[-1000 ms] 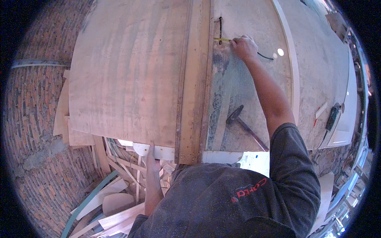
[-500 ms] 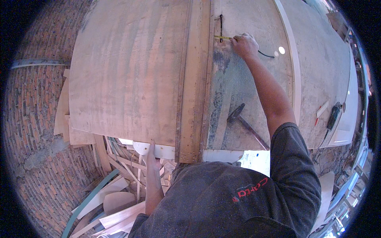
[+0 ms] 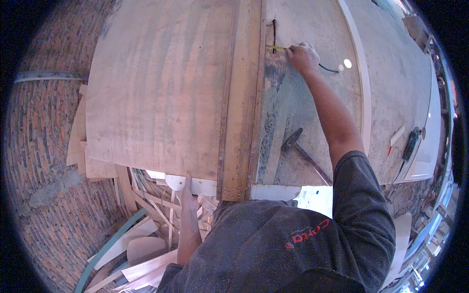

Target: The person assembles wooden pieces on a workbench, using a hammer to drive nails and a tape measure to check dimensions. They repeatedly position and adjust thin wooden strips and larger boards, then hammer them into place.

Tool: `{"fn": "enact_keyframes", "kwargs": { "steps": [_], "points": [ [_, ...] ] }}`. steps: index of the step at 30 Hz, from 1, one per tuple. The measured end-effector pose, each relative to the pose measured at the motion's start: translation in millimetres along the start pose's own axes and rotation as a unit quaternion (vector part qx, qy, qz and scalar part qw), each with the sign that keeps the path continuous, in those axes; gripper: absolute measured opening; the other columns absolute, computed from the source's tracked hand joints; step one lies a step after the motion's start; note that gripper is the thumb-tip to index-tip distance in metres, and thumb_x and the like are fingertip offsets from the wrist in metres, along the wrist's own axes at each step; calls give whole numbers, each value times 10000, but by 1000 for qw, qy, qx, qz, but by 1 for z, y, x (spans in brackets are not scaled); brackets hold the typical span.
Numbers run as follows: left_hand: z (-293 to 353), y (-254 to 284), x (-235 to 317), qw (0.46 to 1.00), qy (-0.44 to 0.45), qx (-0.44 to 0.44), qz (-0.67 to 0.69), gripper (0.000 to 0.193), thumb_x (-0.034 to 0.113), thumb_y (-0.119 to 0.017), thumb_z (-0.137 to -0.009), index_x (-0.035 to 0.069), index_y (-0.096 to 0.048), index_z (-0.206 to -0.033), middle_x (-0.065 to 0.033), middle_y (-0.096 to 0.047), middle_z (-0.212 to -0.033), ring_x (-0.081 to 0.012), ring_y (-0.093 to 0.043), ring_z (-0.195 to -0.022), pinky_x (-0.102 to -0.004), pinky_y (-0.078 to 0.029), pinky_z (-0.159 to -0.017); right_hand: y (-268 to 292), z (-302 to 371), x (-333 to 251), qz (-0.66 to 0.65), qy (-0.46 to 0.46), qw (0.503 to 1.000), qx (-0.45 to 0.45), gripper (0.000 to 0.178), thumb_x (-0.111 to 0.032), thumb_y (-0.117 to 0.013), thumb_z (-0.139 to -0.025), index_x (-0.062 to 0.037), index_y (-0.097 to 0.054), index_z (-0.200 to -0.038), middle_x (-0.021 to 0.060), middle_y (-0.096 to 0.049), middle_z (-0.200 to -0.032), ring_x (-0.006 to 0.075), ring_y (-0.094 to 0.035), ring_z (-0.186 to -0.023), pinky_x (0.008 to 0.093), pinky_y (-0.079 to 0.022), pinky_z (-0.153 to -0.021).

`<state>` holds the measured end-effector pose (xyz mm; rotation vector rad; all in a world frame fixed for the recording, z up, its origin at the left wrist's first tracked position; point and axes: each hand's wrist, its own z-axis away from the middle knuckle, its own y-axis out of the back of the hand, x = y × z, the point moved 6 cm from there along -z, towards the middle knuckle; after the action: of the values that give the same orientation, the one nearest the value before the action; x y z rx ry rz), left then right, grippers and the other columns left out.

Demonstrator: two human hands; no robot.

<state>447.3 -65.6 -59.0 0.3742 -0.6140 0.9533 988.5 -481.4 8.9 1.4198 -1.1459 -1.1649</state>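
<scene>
At the far right of centre, my right hand (image 3: 304,57) is closed on a tape measure, whose case is hidden in the fingers. Its short yellow blade (image 3: 277,47) reaches left toward a long brown wooden beam (image 3: 240,107) and crosses a black cable end (image 3: 274,31). Close to my body, my left hand (image 3: 187,190) grips the white front edge (image 3: 204,187) of the worktable, thumb on top and fingers bent beneath. A large plywood sheet (image 3: 156,93) lies left of the beam. Below my right hand, a hammer (image 3: 305,154) rests on the stained tabletop (image 3: 288,112).
Farther right lie a dark green corded power tool (image 3: 411,144) and a small pale wood piece (image 3: 396,136) with a red part. Wood offcuts (image 3: 146,263) are heaped below on the left, by a brick wall (image 3: 46,141). A pale strip (image 3: 360,73) runs along the right tabletop.
</scene>
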Motion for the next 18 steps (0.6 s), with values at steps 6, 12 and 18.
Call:
{"fn": "enact_keyframes", "kwargs": {
  "steps": [6, 12, 18],
  "points": [
    [-24, 23, -19, 999, 34, 10, 22, 513, 290, -769, -919, 57, -553, -1321, -88, -676, -1179, -277, -694, -1002, -451, -619, -790, 6, 3, -8, 0, -8, 1000, 0, 327, -480, -599, -931, -242, -798, -1031, 93, -698, -1059, 294, -660, -1074, 433, -552, -901],
    [-18, 11, -15, 998, 16, -41, 35, 534, 284, -771, -912, 74, -541, -1345, -92, -652, -1231, -285, -663, -1063, -431, -601, -844, 10, 13, 0, -4, 7, 1000, -23, 374, -517, -630, -917, -247, -758, -1141, 126, -696, -1133, 339, -657, -1098, 453, -543, -927],
    [-35, 19, -24, 997, -25, -66, 35, 460, 311, -758, -924, 74, -576, -1274, -82, -669, -1124, -193, -666, -987, -389, -590, -750, 65, 86, 25, -78, -49, 994, 57, 575, -550, -671, -901, -157, -643, -1319, 186, -684, -1207, 388, -643, -1138, 486, -514, -967]
  ]
}}
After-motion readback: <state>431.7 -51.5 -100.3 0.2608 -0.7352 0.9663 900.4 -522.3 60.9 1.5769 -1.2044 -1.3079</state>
